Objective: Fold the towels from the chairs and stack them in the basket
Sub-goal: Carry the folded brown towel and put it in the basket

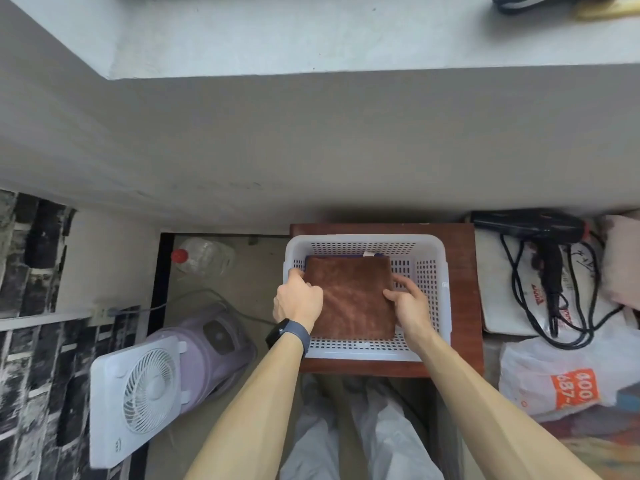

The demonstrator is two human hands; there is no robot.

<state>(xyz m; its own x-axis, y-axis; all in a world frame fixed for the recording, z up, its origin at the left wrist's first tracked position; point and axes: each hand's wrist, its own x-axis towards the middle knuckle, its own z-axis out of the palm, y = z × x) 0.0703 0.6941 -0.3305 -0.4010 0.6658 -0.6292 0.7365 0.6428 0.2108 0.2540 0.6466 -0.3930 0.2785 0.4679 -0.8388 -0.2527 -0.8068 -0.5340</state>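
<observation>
centre: towel (353,299) plain rust-brown; basket (433,271) white w/ slotted-hole pattern; table (464,306) red-brown wood grain. lower left: fan (149,386) white, appliance (214,341) by it lilac. left edge: wall covering (31,254) black & white brick print. mid left: bottle cap (180,255) red. right: hair dryer (533,230) black; bag (540,368) white w/ orange patch.

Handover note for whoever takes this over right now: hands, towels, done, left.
Left hand: grips the brown towel by its left edge.
Right hand: grips its right edge.
The towel is folded and sits in the white basket on the wooden stool; a blue edge shows under it.
Done: this towel folded and in the basket.
Left: let go; chairs are out of view, so remaining towels cannot be told.
</observation>
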